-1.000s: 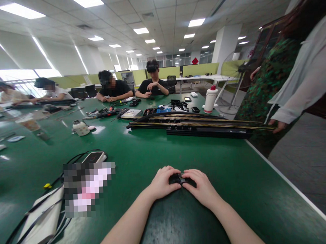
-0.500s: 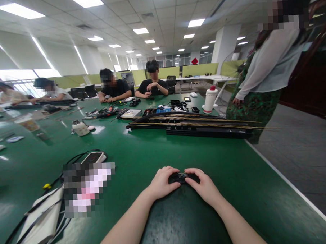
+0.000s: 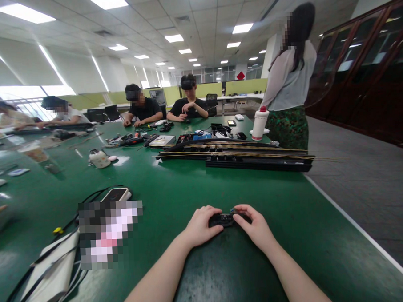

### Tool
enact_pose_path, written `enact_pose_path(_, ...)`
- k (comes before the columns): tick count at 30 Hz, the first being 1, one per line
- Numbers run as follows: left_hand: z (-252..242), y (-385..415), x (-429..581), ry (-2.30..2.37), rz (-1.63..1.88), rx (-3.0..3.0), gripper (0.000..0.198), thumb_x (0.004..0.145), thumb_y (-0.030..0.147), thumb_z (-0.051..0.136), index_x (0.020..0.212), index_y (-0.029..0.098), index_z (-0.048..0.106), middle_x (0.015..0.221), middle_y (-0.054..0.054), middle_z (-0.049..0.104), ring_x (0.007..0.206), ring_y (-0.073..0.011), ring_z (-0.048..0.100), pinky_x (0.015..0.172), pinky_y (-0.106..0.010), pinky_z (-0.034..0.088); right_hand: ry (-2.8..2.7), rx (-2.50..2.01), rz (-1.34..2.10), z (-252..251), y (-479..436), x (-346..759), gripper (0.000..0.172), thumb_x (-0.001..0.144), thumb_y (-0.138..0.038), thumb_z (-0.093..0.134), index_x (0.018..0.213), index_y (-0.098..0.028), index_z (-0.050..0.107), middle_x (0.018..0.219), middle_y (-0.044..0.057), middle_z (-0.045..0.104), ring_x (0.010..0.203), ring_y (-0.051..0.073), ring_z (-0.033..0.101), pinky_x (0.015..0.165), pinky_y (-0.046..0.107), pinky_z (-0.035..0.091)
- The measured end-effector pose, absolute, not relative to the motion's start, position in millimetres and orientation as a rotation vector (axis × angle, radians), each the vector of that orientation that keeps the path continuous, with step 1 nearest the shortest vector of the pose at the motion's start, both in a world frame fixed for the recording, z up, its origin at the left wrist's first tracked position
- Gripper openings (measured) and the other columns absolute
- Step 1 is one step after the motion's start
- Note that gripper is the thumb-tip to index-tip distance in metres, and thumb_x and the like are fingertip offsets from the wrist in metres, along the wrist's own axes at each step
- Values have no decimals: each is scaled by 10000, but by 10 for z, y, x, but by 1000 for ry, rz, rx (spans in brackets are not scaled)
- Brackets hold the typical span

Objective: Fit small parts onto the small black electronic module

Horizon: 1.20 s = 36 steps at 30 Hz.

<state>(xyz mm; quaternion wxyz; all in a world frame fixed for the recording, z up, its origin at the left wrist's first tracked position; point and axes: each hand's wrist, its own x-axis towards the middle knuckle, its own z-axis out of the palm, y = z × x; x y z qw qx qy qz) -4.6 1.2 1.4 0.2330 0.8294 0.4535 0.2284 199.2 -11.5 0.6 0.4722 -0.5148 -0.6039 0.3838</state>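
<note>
On the green tabletop in front of me lies a small black plastic housing (image 3: 223, 220) with its inside facing up. My left hand (image 3: 202, 225) is closed around its left end, thumb at the near side and fingers at the far side. My right hand (image 3: 254, 225) is at the other end, thumb and fingertips pinched on a small bluish part (image 3: 232, 210), perhaps a circuit board, just above the housing. The fingers hide most of this part, and its exact kind is too small to make out.
Beyond my hands lie black rails (image 3: 258, 164) with thin brass-coloured rods. A white bottle (image 3: 261, 124) with a red cap stands behind them. To the left are a white power bank (image 3: 115, 195), cables and a white box (image 3: 48, 269). Several people sit around; one person (image 3: 290, 85) stands right.
My right hand has risen slightly and shifted right, lifting the small bluish part off the housing. The standing person has moved away and left. Another hand appears at the left edge.
</note>
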Motion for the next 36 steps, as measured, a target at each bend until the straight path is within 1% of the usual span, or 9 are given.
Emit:
enact_pose_path(7, 1, 8, -47, 1243, 651, 2272, 426, 743, 303, 671, 1148, 238, 558, 1087, -42, 611, 1023, -238, 528, 902, -363, 394, -1340, -1205, 1008, -20, -88, 2008, 399, 673, -482, 658, 936, -200, 554, 915, 102, 702, 910, 252, 656, 883, 430, 481)
enact_pose_path(11, -6, 9, -47, 1242, 668, 2270, 449, 740, 307, 676, 1164, 237, 547, 1092, -41, 610, 1022, -234, 530, 900, -361, 397, -1274, -1199, 1046, 13, -95, 2015, 429, 676, -501, 645, 965, -207, 528, 937, 107, 706, 937, 258, 657, 901, 438, 471)
enact_pose_path(19, -1, 8, -55, 1242, 664, 2274, 447, 748, 291, 673, 1171, 230, 545, 1097, -38, 609, 1017, -231, 531, 897, -357, 401, -1130, -1201, 1071, 33, -100, 2038, 467, 663, -526, 657, 985, -206, 544, 976, 110, 698, 976, 267, 641, 928, 441, 450)
enact_pose_path(24, 7, 7, -51, 1248, 650, 2277, 438, 750, 297, 666, 1166, 232, 548, 1091, -36, 611, 1012, -227, 534, 896, -350, 401, -1025, -1184, 1070, 10, -95, 2044, 462, 641, -502, 699, 972, -199, 584, 956, 92, 702, 960, 263, 641, 926, 434, 445)
enact_pose_path(31, 24, 1, -50, 1257, 635, 2268, 441, 748, 298, 667, 1167, 227, 548, 1096, -38, 610, 1017, -227, 533, 899, -349, 399, -895, -1134, 1098, -29, -73, 2041, 403, 632, -444, 727, 943, -208, 626, 917, 59, 705, 937, 243, 640, 877, 393, 469)
enact_pose_path(36, 19, -1, -57, 1254, 646, 2279, 439, 745, 296, 671, 1162, 225, 553, 1087, -37, 613, 1003, -224, 537, 896, -350, 400, -862, -1114, 1128, -49, -59, 2048, 401, 640, -442, 726, 951, -208, 627, 929, 52, 695, 945, 234, 632, 911, 400, 446)
